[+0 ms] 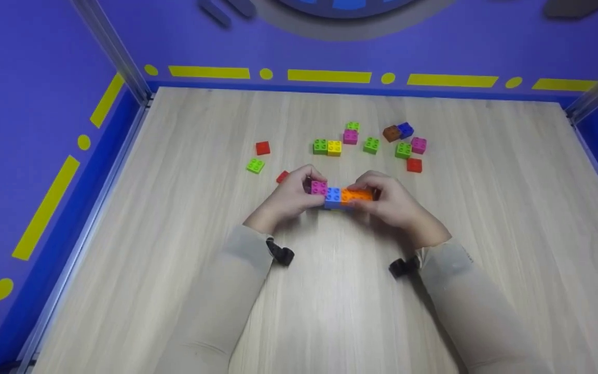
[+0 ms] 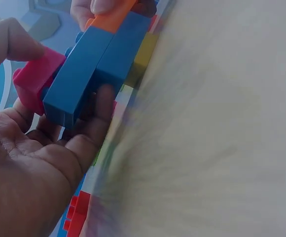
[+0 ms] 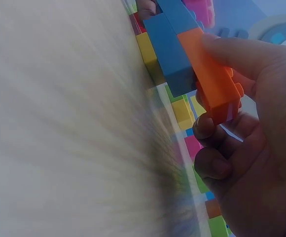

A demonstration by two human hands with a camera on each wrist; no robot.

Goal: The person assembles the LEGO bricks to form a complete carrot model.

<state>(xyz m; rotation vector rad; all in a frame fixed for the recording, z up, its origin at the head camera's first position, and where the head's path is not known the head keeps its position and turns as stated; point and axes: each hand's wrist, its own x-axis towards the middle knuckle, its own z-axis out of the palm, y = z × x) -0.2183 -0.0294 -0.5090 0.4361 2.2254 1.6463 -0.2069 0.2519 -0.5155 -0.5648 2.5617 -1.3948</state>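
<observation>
Left hand: grasping, fingers and thumb curled round the left end of a brick assembly, by its pink brick. Right hand: pinching the orange brick at the other end. Assembly sits just right of centre in the head view, held between both hands.

Build: smooth, hard, plastic-looking; square edges, round studs on top. Long blue bricks form the body, flat-sided in the left wrist view, lying side by side there; pink and orange ride on the studded side, a yellow brick on the opposite side. Slight sheen on the orange.

Wrists: black straps, pale grey sleeves, creased cloth.

Beyond, upper middle of frame: loose bricks, square, studded, including red, lime and brown. Surface: pale, streaked wood grain. Purple-blue wall at top, yellow bars and dots.
</observation>
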